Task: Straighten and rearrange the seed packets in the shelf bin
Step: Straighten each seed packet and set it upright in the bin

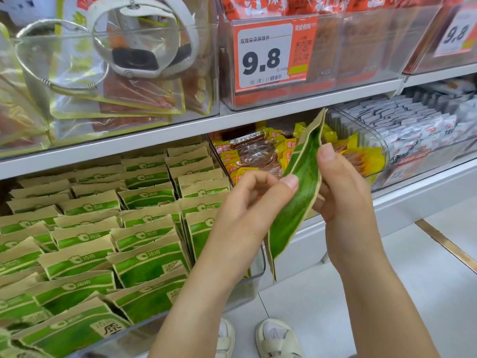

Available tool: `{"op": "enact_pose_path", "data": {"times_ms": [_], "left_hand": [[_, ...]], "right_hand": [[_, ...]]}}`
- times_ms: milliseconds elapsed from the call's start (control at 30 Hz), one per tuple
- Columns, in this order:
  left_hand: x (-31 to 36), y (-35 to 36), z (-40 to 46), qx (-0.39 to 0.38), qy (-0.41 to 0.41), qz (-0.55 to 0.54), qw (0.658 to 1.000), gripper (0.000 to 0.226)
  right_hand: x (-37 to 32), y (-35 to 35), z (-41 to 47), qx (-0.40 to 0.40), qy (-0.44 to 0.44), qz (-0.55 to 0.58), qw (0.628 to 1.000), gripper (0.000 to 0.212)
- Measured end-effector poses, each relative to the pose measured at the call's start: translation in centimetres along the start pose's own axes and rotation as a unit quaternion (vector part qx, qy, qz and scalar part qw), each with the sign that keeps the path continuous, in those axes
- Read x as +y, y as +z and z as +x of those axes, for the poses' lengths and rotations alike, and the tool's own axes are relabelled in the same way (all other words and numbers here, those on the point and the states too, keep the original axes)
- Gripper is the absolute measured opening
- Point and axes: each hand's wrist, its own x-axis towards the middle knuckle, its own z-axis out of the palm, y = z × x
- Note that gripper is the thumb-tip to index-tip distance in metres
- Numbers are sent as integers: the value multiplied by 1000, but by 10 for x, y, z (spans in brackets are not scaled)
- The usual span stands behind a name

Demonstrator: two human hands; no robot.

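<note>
Fingers [289,183] of left hand [247,210] and right hand [343,192] pinched one green packet [296,192], edge-on. It was held beside the bin [254,276] of standing packets [144,244].

Your left hand [247,202] and right hand [343,187] are bare, as are both forearms: no sleeves, rings or bands on them. At the bottom centre of the frame you wear pale cream strapped shoes [277,339] with white socks.

— Any way into the shelf bin [254,276]?
— From above and the front; the shelf board [165,130] overhead narrows the gap.
— Inside?
— Seed packets [144,257] stand tightly packed; room only near the right wall.
</note>
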Motion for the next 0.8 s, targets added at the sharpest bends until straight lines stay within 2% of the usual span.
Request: {"op": "enact_pose_path", "data": {"times_ms": [100,167,233,333,367,400,433,500,533,567,600,700,800], "left_hand": [[-1,7,15,2,-58,-24,998,25],[-7,8,22,13,-68,-12,998,35],[-7,9,9,4,-36,-16,999,46],[-2,8,3,10,-68,-21,997,43],[-10,-4,5,-12,-64,-31,997,44],[-15,-8,8,48,-77,-56,994,45],[-16,-5,13,72,-95,-66,991,44],[-14,-3,12,85,-94,-37,991,43],[-10,-3,4,57,-66,-12,996,40],[-5,4,0,24,-45,13,999,33],[3,15,1,8,-46,-13,999,30],[-5,13,3,68,2,-37,997,52],[3,11,7,98,9,-62,993,57]], "right_hand": [[-4,-3,2,-1,19,7,1000,26],[-5,-3,1,10,14,-16,1000,27],[-4,-3,1,23,13,-33,999,30],[-1,-5,3,45,27,-35,998,24],[-1,-6,3,49,30,-39,998,23],[-1,-6,3,50,30,-43,997,22],[-1,-7,4,50,29,-44,997,22],[-1,-9,4,48,26,-41,998,23],[-2,-10,4,42,24,-40,998,25],[-2,-11,4,27,24,-40,999,27],[-2,-12,4,2,30,-35,999,31],[-1,-17,2,-108,60,-27,992,51],[3,-22,0,-183,87,-23,979,67]]}}
